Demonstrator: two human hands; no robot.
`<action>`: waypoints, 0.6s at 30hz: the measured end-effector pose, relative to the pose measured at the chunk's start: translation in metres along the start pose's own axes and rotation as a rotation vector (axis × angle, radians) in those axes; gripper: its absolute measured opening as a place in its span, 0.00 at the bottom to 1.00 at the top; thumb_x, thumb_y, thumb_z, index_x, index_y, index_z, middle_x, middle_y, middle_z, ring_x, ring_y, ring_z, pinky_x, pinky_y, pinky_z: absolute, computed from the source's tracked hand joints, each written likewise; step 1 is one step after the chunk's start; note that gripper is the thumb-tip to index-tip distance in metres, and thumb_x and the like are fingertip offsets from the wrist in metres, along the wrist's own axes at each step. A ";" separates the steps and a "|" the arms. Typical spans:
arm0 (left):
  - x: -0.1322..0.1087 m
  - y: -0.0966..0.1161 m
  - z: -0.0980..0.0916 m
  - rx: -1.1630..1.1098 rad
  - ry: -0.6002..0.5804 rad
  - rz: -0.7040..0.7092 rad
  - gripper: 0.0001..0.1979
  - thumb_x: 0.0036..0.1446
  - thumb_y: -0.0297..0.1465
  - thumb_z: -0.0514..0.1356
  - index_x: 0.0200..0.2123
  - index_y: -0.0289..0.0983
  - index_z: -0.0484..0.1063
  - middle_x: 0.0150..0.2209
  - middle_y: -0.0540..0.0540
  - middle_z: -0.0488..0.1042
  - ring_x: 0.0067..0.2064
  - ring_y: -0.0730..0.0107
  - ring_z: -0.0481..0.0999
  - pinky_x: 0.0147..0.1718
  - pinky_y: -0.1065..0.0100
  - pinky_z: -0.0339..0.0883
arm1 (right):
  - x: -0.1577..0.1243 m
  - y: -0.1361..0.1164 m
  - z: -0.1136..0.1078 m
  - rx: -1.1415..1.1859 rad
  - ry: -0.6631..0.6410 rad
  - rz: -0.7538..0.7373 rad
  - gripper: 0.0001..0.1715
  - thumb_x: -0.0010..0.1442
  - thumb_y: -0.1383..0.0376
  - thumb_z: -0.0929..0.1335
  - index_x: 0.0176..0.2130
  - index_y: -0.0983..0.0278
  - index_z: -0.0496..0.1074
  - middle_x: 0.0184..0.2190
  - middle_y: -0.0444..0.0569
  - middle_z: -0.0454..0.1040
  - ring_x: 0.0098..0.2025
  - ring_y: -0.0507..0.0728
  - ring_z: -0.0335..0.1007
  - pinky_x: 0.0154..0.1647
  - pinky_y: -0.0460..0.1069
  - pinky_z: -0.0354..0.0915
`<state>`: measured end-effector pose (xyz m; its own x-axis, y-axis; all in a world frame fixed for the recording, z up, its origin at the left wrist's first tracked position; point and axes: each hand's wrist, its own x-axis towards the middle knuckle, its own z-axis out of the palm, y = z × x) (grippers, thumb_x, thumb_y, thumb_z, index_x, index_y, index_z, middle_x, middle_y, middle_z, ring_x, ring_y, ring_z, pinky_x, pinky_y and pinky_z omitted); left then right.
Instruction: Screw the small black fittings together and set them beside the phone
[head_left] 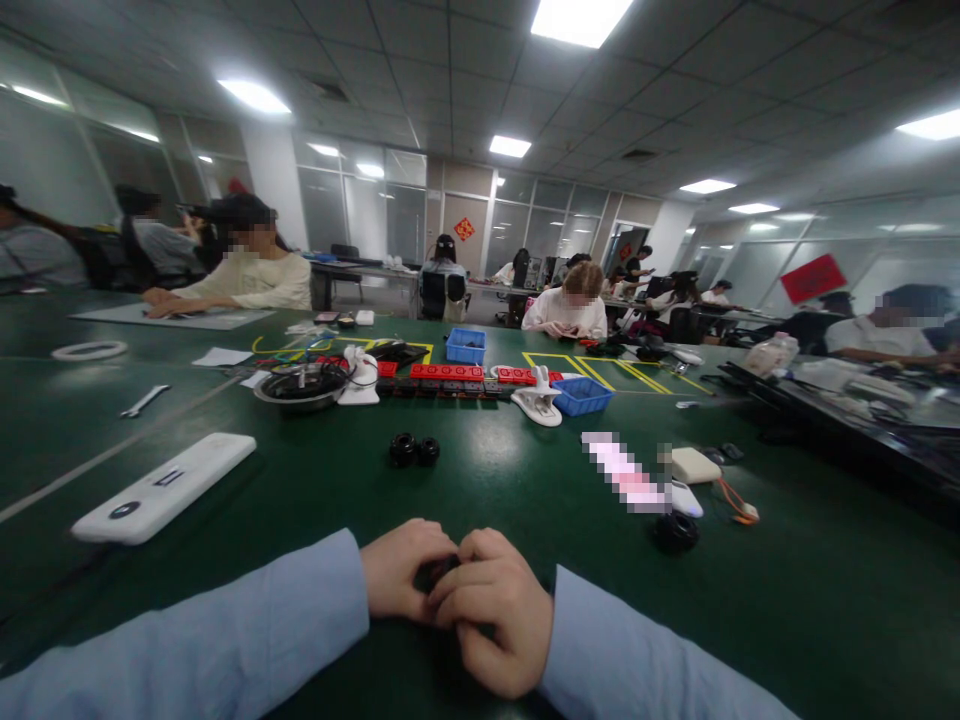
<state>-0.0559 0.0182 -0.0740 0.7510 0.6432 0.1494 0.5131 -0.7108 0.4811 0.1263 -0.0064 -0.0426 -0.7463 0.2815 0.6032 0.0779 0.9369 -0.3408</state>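
Dark part [442,567] sits between my left hand [409,570] and right hand [496,605], both curled closed on it, long axis indeterminable.

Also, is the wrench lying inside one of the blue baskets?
No, the wrench lies directly on the green table, well to the left of both blue baskets.
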 end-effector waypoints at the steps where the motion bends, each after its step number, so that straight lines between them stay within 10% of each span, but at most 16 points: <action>1: 0.000 0.000 0.000 0.004 0.008 0.006 0.21 0.45 0.50 0.60 0.26 0.36 0.67 0.27 0.51 0.70 0.30 0.68 0.67 0.30 0.67 0.56 | 0.000 0.000 0.000 -0.008 0.020 -0.006 0.12 0.42 0.69 0.58 0.28 0.61 0.67 0.30 0.44 0.77 0.29 0.55 0.61 0.33 0.53 0.57; 18: -0.001 0.000 -0.001 -0.040 0.013 0.031 0.20 0.45 0.44 0.62 0.37 0.37 0.70 0.33 0.48 0.71 0.33 0.62 0.68 0.33 0.64 0.58 | 0.000 0.000 0.001 -0.111 0.029 0.207 0.17 0.56 0.61 0.61 0.44 0.63 0.67 0.38 0.50 0.72 0.38 0.58 0.61 0.39 0.54 0.57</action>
<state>-0.0576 0.0181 -0.0733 0.7604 0.6251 0.1761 0.4724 -0.7184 0.5106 0.1254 -0.0063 -0.0432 -0.6879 0.4745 0.5492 0.3008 0.8750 -0.3792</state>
